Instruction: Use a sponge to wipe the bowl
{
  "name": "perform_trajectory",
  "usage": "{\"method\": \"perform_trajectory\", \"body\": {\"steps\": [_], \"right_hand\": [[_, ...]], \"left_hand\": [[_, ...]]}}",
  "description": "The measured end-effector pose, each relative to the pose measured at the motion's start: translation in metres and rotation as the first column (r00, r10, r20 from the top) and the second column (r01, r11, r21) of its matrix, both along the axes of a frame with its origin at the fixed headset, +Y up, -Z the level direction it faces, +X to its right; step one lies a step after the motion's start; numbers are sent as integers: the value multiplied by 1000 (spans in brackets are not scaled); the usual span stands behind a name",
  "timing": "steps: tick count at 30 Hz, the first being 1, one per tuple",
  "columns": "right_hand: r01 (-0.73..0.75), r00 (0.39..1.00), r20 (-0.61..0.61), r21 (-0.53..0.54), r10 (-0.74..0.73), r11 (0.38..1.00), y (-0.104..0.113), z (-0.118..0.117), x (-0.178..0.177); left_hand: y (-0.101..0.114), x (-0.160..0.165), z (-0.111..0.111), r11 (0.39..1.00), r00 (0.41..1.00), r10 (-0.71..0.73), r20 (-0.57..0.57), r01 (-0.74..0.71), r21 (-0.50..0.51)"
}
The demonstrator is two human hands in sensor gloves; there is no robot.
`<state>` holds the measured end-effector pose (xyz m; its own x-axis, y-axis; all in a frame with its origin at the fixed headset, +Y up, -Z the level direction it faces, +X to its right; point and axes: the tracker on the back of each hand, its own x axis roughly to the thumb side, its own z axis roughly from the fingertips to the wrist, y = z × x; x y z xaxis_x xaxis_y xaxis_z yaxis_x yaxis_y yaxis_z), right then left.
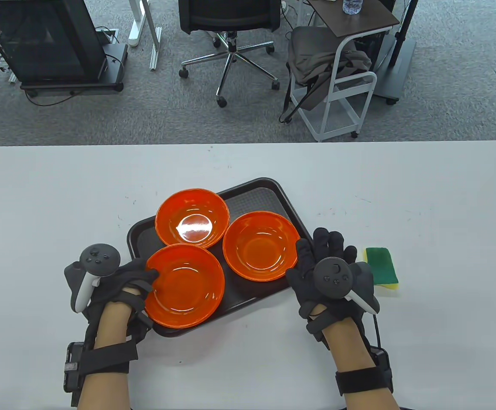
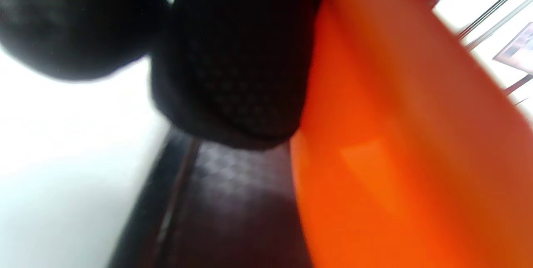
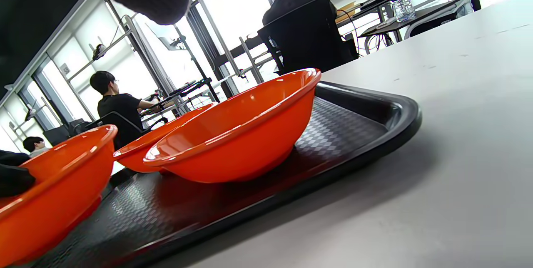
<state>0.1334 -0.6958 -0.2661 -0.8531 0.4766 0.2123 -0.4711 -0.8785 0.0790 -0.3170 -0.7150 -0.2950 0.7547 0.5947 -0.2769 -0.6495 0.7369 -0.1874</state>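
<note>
Three orange bowls stand on a black tray (image 1: 269,188): one at the back (image 1: 192,215), one on the right (image 1: 260,245) and one near left (image 1: 188,290). My left hand (image 1: 147,277) grips the near-left bowl's left rim, thumb over the edge. The left wrist view shows its fingers (image 2: 233,72) against that bowl's outer wall (image 2: 395,135). My right hand (image 1: 329,247) is open, fingers spread, just right of the tray beside the right bowl (image 3: 241,135). It holds nothing. A green and yellow sponge (image 1: 382,267) lies on the table to the right of that hand.
The white table (image 1: 423,192) stretches wide to the left and right of the tray. Beyond its far edge stand an office chair (image 1: 230,25) and a white cart (image 1: 341,85). The tray's right rim (image 3: 374,110) is raised.
</note>
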Motion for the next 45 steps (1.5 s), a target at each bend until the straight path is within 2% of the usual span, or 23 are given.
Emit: {"method": "perform_trajectory", "body": {"steps": [6, 9, 16, 25, 31, 36, 41, 45], "right_hand": [[11, 996, 94, 2, -11, 1000, -1, -6, 26], [6, 988, 152, 0, -6, 1000, -3, -9, 43], [-10, 950, 312, -37, 21, 999, -16, -14, 91], [-16, 881, 464, -169, 94, 985, -42, -14, 143], [-3, 893, 432, -269, 123, 963, -60, -18, 150], [-84, 898, 384, -327, 213, 941, -69, -23, 145], [-178, 884, 372, -294, 284, 939, -68, -25, 140], [-196, 876, 401, -211, 267, 958, -61, -24, 138]], "left_hand": [[31, 7, 12, 988, 997, 70, 40, -75, 133], [39, 10, 16, 976, 990, 128, 62, -137, 171], [46, 13, 21, 965, 986, 147, 76, -160, 209], [46, 20, 21, 953, 977, 181, 116, -204, 225], [45, 25, 20, 952, 971, 192, 141, -219, 215], [45, 26, 21, 953, 972, 187, 139, -214, 213], [45, 27, 21, 952, 971, 189, 145, -218, 215], [45, 28, 21, 952, 970, 189, 151, -219, 216]]}}
